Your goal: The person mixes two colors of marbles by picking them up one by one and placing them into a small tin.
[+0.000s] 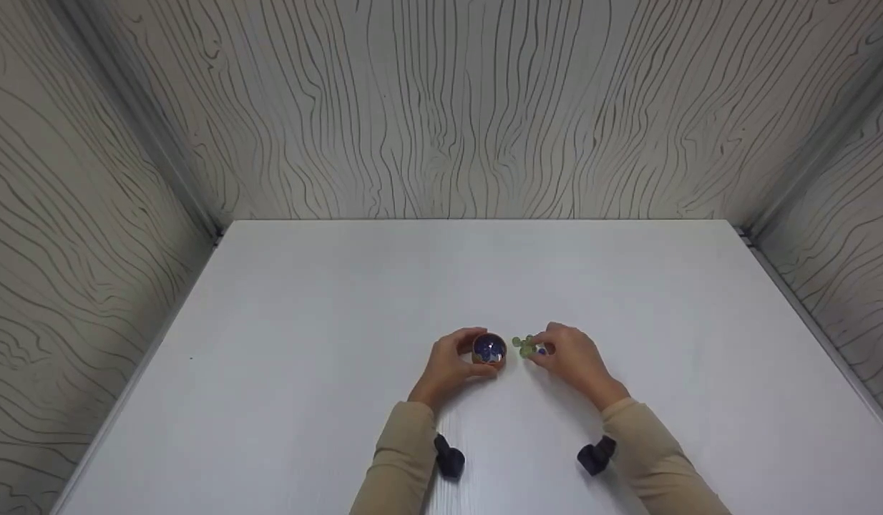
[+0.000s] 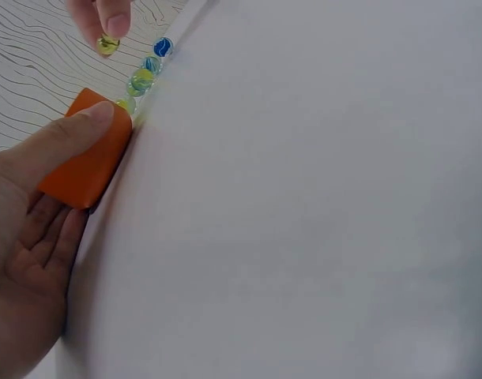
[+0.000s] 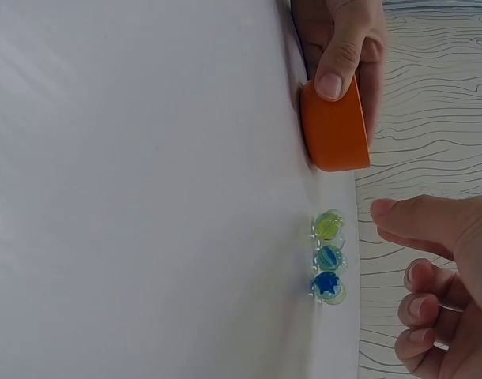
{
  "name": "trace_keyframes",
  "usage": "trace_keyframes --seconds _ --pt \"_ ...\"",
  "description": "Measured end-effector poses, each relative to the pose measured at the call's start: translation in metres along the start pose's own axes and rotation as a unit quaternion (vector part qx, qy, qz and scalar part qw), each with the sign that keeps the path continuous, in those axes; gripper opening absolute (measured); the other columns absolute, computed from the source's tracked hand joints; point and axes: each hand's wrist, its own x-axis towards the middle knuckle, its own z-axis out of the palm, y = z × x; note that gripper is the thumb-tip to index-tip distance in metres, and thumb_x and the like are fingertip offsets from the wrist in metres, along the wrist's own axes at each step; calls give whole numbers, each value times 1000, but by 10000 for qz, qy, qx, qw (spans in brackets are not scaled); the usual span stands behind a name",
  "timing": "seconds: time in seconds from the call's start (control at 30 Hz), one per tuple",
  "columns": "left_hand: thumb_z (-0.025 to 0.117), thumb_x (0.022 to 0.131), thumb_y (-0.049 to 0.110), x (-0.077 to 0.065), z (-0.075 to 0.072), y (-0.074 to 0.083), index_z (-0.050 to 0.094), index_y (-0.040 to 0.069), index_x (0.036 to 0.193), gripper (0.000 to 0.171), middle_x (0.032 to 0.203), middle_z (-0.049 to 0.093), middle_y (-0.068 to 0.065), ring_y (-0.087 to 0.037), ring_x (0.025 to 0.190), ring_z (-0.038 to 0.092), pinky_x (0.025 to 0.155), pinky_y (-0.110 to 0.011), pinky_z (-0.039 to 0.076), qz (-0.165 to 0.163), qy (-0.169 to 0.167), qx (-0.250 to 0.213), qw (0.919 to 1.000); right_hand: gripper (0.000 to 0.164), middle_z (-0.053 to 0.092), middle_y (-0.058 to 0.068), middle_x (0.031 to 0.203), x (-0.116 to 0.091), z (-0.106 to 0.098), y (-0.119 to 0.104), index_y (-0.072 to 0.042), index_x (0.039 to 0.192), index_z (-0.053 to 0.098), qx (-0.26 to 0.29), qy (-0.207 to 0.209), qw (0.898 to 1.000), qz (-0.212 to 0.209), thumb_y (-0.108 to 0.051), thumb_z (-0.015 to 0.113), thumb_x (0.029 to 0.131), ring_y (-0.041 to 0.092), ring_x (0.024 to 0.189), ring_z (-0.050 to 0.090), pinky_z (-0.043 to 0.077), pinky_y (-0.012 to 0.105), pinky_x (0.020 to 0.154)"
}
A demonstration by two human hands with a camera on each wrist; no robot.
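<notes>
My left hand [image 1: 447, 365] grips a small orange bowl [image 2: 99, 166] from the side, its thumb on the near wall. Seen from above, dark blue glass marbles [image 1: 489, 349] lie inside that bowl. To the right of it, my right hand [image 1: 574, 361] pinches a yellow-green marble [image 2: 107, 46] between thumb and finger, raised above the table. Below and beside those fingers, several glass marbles sit close together on the tabletop, among them a yellow-swirled marble [image 3: 329, 228], a blue-green marble [image 3: 328, 257] and a dark blue marble [image 3: 326, 283].
The white table [image 1: 305, 400] extends around both hands. Wood-grain-patterned panels [image 1: 441, 107] stand at its back and along both sides. A black wrist device [image 1: 450, 461] hangs by the left sleeve, and another black device [image 1: 595, 456] by the right sleeve.
</notes>
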Motion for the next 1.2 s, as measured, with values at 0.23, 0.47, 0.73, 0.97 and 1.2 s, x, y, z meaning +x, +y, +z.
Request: trace_keyframes --seconds 0.23,0.47,0.73,0.97,1.2 --pt "85 68 7 0 0 -1 57 0 128 66 128 64 -18 -30 121 61 106 -34 50 71 14 -3 10000 17 60 3 74 1 2 -6 -10 94 77 -36 -45 10000 24 -14 77 78 9 66 46 36 20 58" --pt "84 69 7 1 0 -1 57 0 128 66 127 64 -18 -30 121 62 106 -35 50 102 -2 -14 9999 16 59 1 71 1 2 -9 -11 94 77 -74 -97 9999 -25 -15 77 78 9 65 45 36 20 58" --pt "85 69 11 0 0 -1 58 4 128 66 126 66 -14 -27 120 63 107 -37 49 -22 28 43 10000 17 57 0 68 2 2 -12 -9 95 77 -101 -37 9998 -168 -13 77 77 9 64 42 34 19 56" --pt "85 69 13 -1 -1 0 58 4 129 66 127 66 -14 -28 121 62 108 -38 49 -32 6 25 10000 16 59 1 68 2 2 -14 -9 93 77 -98 132 9991 -380 -10 77 77 7 63 42 34 19 55" --pt "85 69 10 1 0 -3 59 2 127 65 125 66 -16 -30 120 62 107 -37 50 101 47 34 9999 15 62 1 71 3 4 -16 -10 93 77 -92 51 9992 -386 -11 76 78 8 64 44 37 20 57"
